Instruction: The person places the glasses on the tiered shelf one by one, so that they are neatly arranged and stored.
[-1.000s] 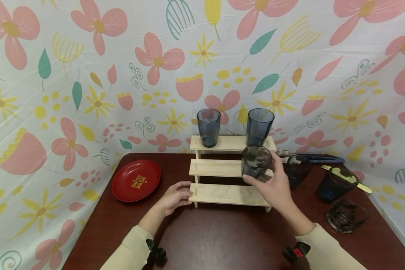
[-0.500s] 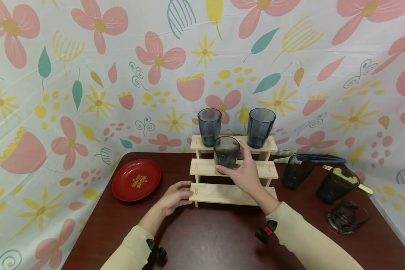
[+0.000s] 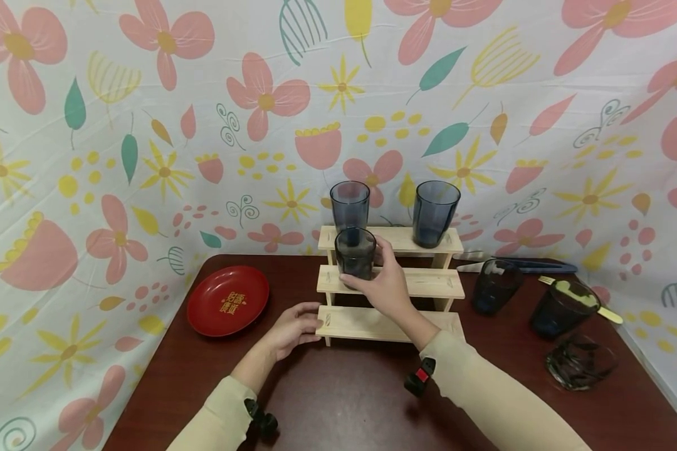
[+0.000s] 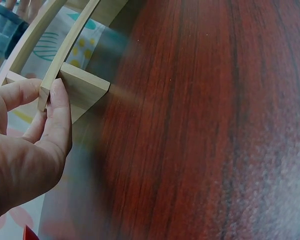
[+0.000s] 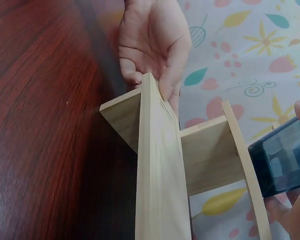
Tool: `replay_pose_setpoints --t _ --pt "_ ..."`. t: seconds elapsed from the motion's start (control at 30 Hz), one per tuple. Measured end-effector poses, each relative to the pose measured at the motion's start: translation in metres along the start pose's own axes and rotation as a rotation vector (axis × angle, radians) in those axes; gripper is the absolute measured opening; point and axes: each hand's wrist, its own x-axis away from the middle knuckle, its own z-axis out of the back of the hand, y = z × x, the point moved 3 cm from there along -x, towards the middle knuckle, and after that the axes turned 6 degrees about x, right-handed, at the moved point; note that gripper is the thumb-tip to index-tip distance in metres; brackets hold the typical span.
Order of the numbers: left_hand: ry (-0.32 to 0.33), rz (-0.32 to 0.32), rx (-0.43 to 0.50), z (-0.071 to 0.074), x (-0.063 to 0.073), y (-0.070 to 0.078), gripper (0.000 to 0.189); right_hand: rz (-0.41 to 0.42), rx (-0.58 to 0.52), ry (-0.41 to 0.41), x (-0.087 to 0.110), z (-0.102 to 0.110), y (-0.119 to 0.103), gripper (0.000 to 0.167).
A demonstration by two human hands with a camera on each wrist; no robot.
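Above the left end of the middle tier (image 3: 434, 282) of a three-tier wooden stand (image 3: 414, 290), a smoky drinking glass (image 3: 354, 254) is held upright within the right-hand grip (image 3: 388, 282). That grip is parted only as wide as the glass: the thumb crosses its near side low down, close to the base, while the fingers curl round its right side, so the glass lies to the left of the palm, rim uncovered. Whether its base touches the tier I cannot tell. Just behind, partly hidden, a blue glass (image 3: 350, 202) stands on the top tier (image 3: 393, 237); a second blue glass (image 3: 435, 214) stands towards that tier's right end. At the left end of the bottom tier (image 3: 367, 321), the left-hand grip (image 3: 290, 329) is nearly closed, pinching the board between thumb and fingers. On the tabletop (image 3: 338, 394), a red plate (image 3: 227, 302) lies near that grip, and three dark glasses (image 3: 560, 315) are right of the stand.
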Motion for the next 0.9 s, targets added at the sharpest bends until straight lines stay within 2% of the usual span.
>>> replay_pose_setpoints --t 0.37,0.57,0.73,0.9 --pt "-0.001 0.001 0.000 -0.002 0.001 0.001 0.058 -0.032 -0.029 -0.034 0.003 -0.008 -0.001 0.100" --pt "-0.005 -0.001 -0.004 -0.001 0.001 0.000 0.058 0.005 -0.052 -0.037 0.010 0.001 -0.002 0.098" --pt "0.000 -0.001 0.002 -0.001 0.001 0.000 0.057 0.064 -0.021 0.012 0.020 0.016 -0.003 0.087" --pt "0.002 0.003 0.002 -0.001 0.000 -0.001 0.058 0.126 0.011 0.113 0.032 0.038 0.000 0.067"
